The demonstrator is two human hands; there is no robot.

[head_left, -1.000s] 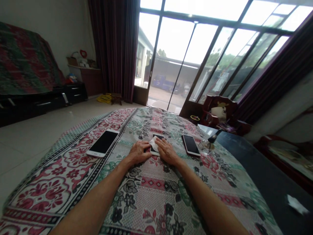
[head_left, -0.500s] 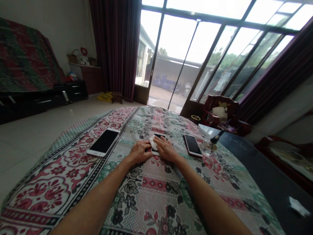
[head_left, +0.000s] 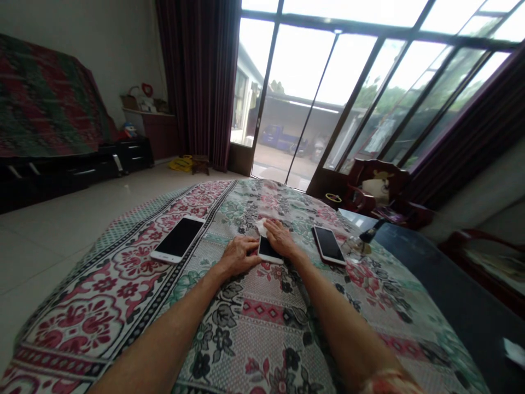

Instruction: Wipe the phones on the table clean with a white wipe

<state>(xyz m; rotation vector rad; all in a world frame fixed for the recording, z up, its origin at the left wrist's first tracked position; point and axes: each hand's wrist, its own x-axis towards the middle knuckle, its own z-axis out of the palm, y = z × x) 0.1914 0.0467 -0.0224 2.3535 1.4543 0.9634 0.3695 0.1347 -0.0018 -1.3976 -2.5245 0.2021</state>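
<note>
In the head view a white-framed smartphone [head_left: 269, 251] with a dark screen lies flat between my hands on the patterned tablecloth [head_left: 262, 317]. Curled fingers of my left hand [head_left: 239, 256] grip its left edge. My right hand [head_left: 279, 237] presses a white tissue [head_left: 261, 226] against the phone's far end and covers part of the screen. To the left lies a larger white smartphone [head_left: 178, 239], screen up. A third smartphone [head_left: 329, 244], white-faced with a reddish edge, is on the right, apart from my right hand.
Beside the right phone stands a clear glass object [head_left: 356, 250] with a black upper part [head_left: 372, 231]. A dark table surface [head_left: 435, 284] adjoins on the right, with a white crumpled piece [head_left: 514, 350] on it. A wooden chair [head_left: 375, 189] stands beyond, near the glass doors [head_left: 303, 104].
My right hand has slid the tissue towards the phone's far end, uncovering more of the near screen. My left hand stays at the phone's left edge. The view has shifted slightly left.
</note>
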